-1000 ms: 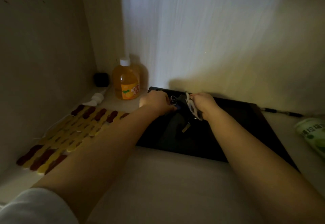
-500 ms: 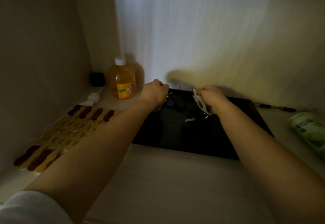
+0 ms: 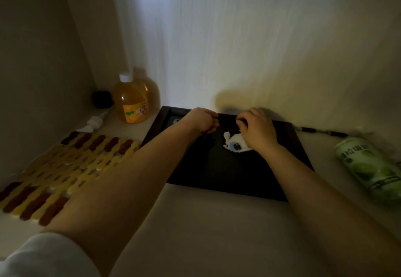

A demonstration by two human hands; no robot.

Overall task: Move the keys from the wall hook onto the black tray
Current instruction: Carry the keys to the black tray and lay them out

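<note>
The black tray (image 3: pixel 217 174) lies on the shelf against the back wall. The keys' white pixel-style charm (image 3: pixel 233 144) rests flat on the tray, its right side hidden under my right hand (image 3: pixel 257 129). That hand lies on it with the fingers curled near the tray's far rim. My left hand (image 3: pixel 200 120) hovers over the tray's far left part, fingers closed on the dark key bunch, which barely shows in the dim light. No wall hook is in view.
An orange-juice bottle (image 3: pixel 132 100) and a small black object (image 3: pixel 102 99) stand in the back left corner. A white tube (image 3: pixel 95 122) and a yellow-brown mat (image 3: pixel 65 168) lie at the left. A green can (image 3: pixel 366 166) and a pen (image 3: pixel 321 132) lie right of the tray.
Both hands have come down onto the tray. The white charm, held upright in my right hand before, now lies flat on the tray surface.
</note>
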